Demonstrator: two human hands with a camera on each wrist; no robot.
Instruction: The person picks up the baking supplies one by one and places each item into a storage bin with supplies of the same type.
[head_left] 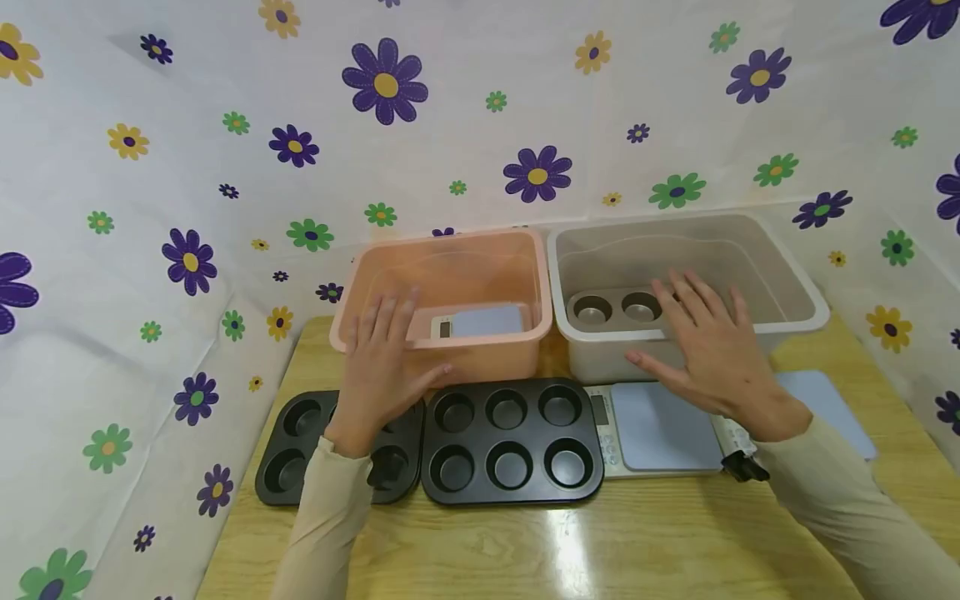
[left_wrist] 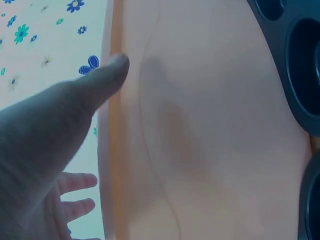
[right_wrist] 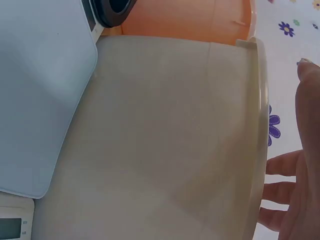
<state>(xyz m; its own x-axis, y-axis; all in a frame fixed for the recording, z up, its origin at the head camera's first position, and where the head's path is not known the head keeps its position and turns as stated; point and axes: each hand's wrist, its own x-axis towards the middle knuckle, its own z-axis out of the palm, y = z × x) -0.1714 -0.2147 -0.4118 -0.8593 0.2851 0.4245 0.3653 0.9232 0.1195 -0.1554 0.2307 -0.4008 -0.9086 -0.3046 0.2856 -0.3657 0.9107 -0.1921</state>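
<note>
My left hand is held over the front rim of a peach plastic bin, fingers spread and straight, holding nothing. Inside that bin lies a kitchen scale with a pale blue top. Over the front of a beige bin my right hand spreads its fingers, also holding nothing. A muffin pan sits in the beige bin, partly hidden by the right hand. In the left wrist view the left thumb points across the peach bin's outer wall. The right fingers show beside the beige rim in the right wrist view.
Two black muffin pans, a left one partly under my left forearm and a right one, lie before the bins. A kitchen scale adjoins them, with another scale behind my right wrist. Flowered cloth hangs behind the wooden table.
</note>
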